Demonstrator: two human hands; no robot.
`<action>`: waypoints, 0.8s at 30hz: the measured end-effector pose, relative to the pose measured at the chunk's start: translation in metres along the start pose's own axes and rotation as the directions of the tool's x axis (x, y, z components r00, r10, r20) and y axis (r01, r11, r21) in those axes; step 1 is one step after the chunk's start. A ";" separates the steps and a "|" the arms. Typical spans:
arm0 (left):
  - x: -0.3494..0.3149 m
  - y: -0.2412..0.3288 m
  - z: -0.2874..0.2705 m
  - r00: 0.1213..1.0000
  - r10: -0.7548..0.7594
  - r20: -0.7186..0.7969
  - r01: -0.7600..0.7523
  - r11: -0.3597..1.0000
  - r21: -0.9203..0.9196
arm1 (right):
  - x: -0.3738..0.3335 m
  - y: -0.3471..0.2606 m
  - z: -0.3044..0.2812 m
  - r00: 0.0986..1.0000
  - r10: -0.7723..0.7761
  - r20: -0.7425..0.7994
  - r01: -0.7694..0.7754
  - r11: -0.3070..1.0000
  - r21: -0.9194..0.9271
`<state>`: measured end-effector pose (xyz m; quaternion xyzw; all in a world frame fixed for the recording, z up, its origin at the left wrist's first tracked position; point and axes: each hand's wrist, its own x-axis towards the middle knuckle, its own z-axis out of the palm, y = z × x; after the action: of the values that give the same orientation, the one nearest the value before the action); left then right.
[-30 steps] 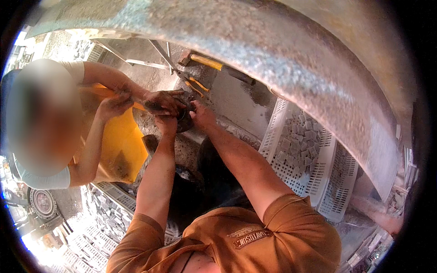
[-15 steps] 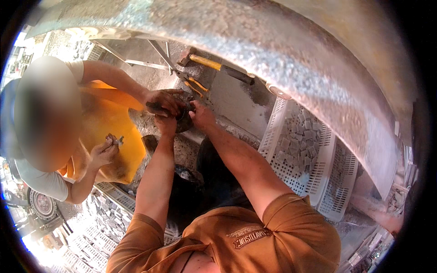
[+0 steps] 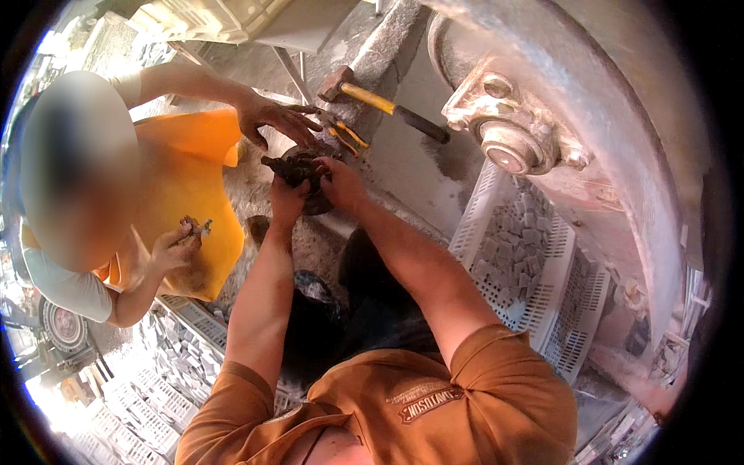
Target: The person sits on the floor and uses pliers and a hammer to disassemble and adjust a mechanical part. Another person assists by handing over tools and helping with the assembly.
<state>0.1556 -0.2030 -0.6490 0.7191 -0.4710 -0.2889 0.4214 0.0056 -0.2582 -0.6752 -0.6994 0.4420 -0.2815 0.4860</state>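
Both my hands are closed on a dark, grease-covered part (image 3: 297, 168) whose exact kind I cannot make out. My left hand (image 3: 288, 200) grips its near left side, and my right hand (image 3: 341, 184) pinches its right side. Just beneath is a dark round piece (image 3: 318, 204), partly hidden by my hands. Slightly beyond the part, a co-worker's dirty hand (image 3: 271, 120) hovers with its fingers spread. The co-worker's other hand (image 3: 174, 249) holds a small greyish metal piece (image 3: 204, 227) over an orange apron (image 3: 186, 186).
A sledgehammer (image 3: 387, 108) with a yellow and black handle and orange-handled pliers (image 3: 346, 136) lie beyond my hands. At right, a large curved metal wheel (image 3: 620, 116) with a bearing housing (image 3: 508, 147) overhangs white crates (image 3: 546, 298) of grey stone pieces.
The co-worker's far hand has lifted off the dark part and spread its fingers. My hands still hold the part. The view has shifted, bringing the bearing housing into sight.
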 end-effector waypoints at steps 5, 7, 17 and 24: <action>0.005 -0.019 -0.001 1.000 -0.005 0.011 0.005 1.000 -0.003 | 0.018 0.000 0.007 0.985 -0.021 0.172 -0.021 0.971 0.238; 0.005 -0.017 0.000 1.000 -0.012 0.006 0.012 1.000 -0.023 | 0.021 0.001 0.010 0.981 -0.010 0.191 -0.040 0.966 0.256; 0.006 -0.025 0.000 0.999 0.041 -0.018 -0.040 0.998 0.056 | 0.023 0.003 0.013 0.989 -0.009 0.145 -0.033 0.959 0.281; 0.004 -0.019 0.002 0.998 0.068 0.013 -0.069 0.997 0.037 | 0.029 -0.015 -0.002 0.930 -0.264 0.254 0.187 0.938 0.291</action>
<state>0.1639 -0.2030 -0.6668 0.7086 -0.5033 -0.2696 0.4146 0.0222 -0.2832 -0.6619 -0.7092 0.2409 -0.2863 0.5976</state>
